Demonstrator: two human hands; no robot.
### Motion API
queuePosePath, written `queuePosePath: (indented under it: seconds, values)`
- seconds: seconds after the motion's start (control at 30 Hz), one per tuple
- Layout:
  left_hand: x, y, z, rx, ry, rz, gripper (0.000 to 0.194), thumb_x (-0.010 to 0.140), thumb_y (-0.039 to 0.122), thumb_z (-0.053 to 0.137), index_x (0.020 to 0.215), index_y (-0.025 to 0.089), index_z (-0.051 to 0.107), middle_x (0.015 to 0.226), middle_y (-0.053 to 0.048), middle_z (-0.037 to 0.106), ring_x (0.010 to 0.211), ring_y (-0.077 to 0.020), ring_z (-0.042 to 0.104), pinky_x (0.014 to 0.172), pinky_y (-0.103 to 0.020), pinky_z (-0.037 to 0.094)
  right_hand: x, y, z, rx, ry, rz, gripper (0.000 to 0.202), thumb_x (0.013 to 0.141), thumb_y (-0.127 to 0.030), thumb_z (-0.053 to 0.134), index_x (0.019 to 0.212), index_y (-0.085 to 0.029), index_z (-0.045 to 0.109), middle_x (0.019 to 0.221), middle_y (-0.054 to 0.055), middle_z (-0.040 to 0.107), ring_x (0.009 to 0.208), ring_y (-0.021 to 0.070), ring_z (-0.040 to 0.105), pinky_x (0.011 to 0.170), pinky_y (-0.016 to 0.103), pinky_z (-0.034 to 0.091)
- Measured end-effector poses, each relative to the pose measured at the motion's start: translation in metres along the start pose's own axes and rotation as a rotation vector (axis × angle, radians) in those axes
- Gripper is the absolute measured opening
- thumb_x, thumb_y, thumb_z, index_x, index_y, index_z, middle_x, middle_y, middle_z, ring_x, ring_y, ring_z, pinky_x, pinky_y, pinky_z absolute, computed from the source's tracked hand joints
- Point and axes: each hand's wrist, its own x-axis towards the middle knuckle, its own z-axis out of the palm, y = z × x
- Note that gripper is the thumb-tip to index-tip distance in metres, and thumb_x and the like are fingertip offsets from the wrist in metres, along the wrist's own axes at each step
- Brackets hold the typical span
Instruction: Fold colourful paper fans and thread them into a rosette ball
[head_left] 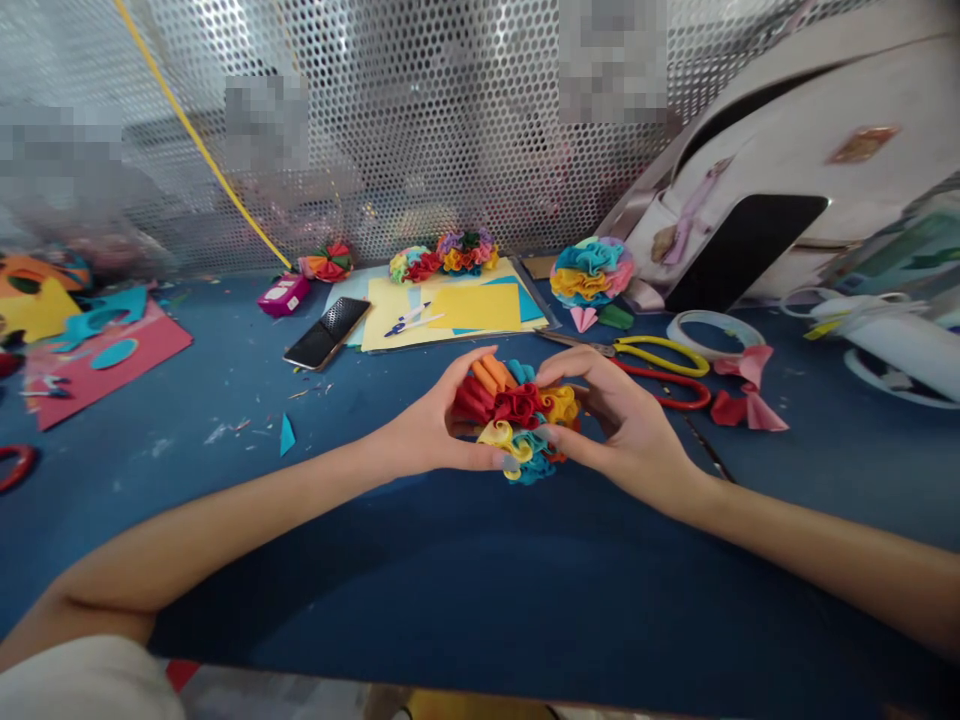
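Between my two hands, just above the blue table, is a paper flower ball point(519, 405) made of curled red, orange, yellow and blue pieces. My left hand point(442, 415) grips its left side, fingers behind and the thumb along the lower front. From the right, my right hand point(611, 410) holds it too, with the thumb pressed on the front curls and the fingers over the top. The fingertips behind the ball are partly hidden. Scissors with yellow handles point(660, 355) and a red-handled pair point(679, 392) lie just beyond my right hand.
Finished paper balls point(592, 270) sit at the back. Yellow paper sheets point(476, 306), pens point(411, 320) and a phone point(328, 333) lie ahead. Rolls of tape point(716, 333) and a pale backpack point(795, 140) stand right. Red paper point(112, 355) lies left. A perforated metal screen point(420, 130) closes the back.
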Motion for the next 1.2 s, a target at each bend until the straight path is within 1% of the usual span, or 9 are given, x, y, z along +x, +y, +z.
queuePosePath:
  seconds: [0.17, 0.27, 0.37, 0.47, 0.6, 0.67, 0.83, 1.03, 1.2]
  values:
    - [0.002, -0.004, -0.002, -0.015, -0.023, 0.051, 0.096, 0.073, 0.032, 0.090, 0.154, 0.034, 0.038, 0.157, -0.013, 0.050, 0.141, -0.0387, 0.053, 0.114, -0.053, 0.047, -0.001, 0.001, 0.000, 0.086, 0.014, 0.060, 0.031, 0.088, -0.041, 0.079, 0.112, -0.027, 0.064, 0.112, 0.006, 0.063, 0.106, 0.0229, 0.065, 0.089, 0.032, 0.058]
    - [0.003, -0.005, -0.005, -0.067, -0.016, 0.047, 0.093, 0.073, 0.034, 0.091, 0.152, 0.032, 0.042, 0.158, -0.014, 0.050, 0.145, -0.0392, 0.049, 0.115, -0.051, 0.047, 0.002, 0.003, -0.003, 0.177, 0.009, 0.091, 0.038, 0.085, -0.048, 0.082, 0.112, -0.028, 0.064, 0.111, 0.005, 0.063, 0.106, 0.0227, 0.065, 0.091, 0.033, 0.058]
    - [0.004, -0.004, -0.007, -0.132, 0.009, 0.029, 0.089, 0.074, 0.039, 0.091, 0.149, 0.029, 0.045, 0.157, -0.015, 0.051, 0.147, -0.0396, 0.046, 0.114, -0.050, 0.047, 0.006, 0.004, -0.005, 0.255, 0.005, 0.141, 0.037, 0.085, -0.047, 0.082, 0.111, -0.028, 0.063, 0.111, 0.004, 0.062, 0.106, 0.0218, 0.065, 0.089, 0.033, 0.059]
    - [0.005, -0.001, -0.009, -0.168, 0.030, 0.020, 0.087, 0.074, 0.040, 0.090, 0.149, 0.026, 0.047, 0.154, -0.016, 0.053, 0.143, -0.0391, 0.051, 0.112, -0.049, 0.049, 0.008, 0.007, -0.007, 0.280, 0.020, 0.189, 0.035, 0.085, -0.046, 0.082, 0.109, -0.028, 0.063, 0.111, 0.005, 0.061, 0.108, 0.0218, 0.063, 0.090, 0.033, 0.059]
    - [0.005, 0.001, -0.012, -0.176, 0.023, 0.046, 0.085, 0.075, 0.038, 0.090, 0.147, 0.025, 0.048, 0.150, -0.017, 0.057, 0.137, -0.0365, 0.057, 0.107, -0.045, 0.053, 0.010, 0.013, -0.009, 0.287, 0.031, 0.220, 0.045, 0.082, -0.048, 0.084, 0.118, -0.030, 0.064, 0.128, 0.007, 0.061, 0.130, 0.0271, 0.057, 0.102, 0.039, 0.056]
    - [0.006, 0.001, -0.013, -0.168, 0.009, 0.063, 0.082, 0.077, 0.038, 0.089, 0.147, 0.026, 0.048, 0.150, -0.016, 0.057, 0.134, -0.0350, 0.060, 0.104, -0.043, 0.054, 0.011, 0.015, -0.011, 0.327, -0.005, 0.253, 0.051, 0.082, -0.050, 0.084, 0.125, -0.031, 0.064, 0.140, 0.008, 0.060, 0.139, 0.0293, 0.052, 0.110, 0.043, 0.052]
    - [0.007, -0.001, -0.015, -0.152, -0.010, 0.092, 0.082, 0.076, 0.039, 0.089, 0.147, 0.026, 0.050, 0.148, -0.016, 0.059, 0.133, -0.0341, 0.061, 0.100, -0.039, 0.056, 0.012, 0.015, -0.014, 0.492, -0.148, 0.415, 0.066, 0.083, -0.053, 0.083, 0.141, -0.034, 0.059, 0.156, 0.006, 0.055, 0.143, 0.0309, 0.052, 0.117, 0.049, 0.047]
    - [0.006, 0.001, -0.016, -0.174, -0.045, 0.088, 0.078, 0.077, 0.038, 0.089, 0.145, 0.027, 0.053, 0.139, -0.014, 0.066, 0.121, -0.0307, 0.068, 0.095, -0.037, 0.058, 0.012, 0.018, -0.017, 0.598, -0.231, 0.515, 0.082, 0.076, -0.058, 0.086, 0.146, -0.027, 0.057, 0.149, 0.011, 0.062, 0.141, 0.0355, 0.055, 0.112, 0.052, 0.051]
    - [0.006, 0.001, -0.019, -0.245, -0.016, 0.063, 0.074, 0.075, 0.035, 0.091, 0.140, 0.027, 0.057, 0.131, -0.012, 0.070, 0.109, -0.0250, 0.073, 0.090, -0.033, 0.059, 0.012, 0.021, -0.018, 0.653, -0.183, 0.520, 0.068, 0.078, -0.055, 0.086, 0.137, -0.028, 0.064, 0.144, 0.009, 0.066, 0.135, 0.0324, 0.061, 0.111, 0.049, 0.052]
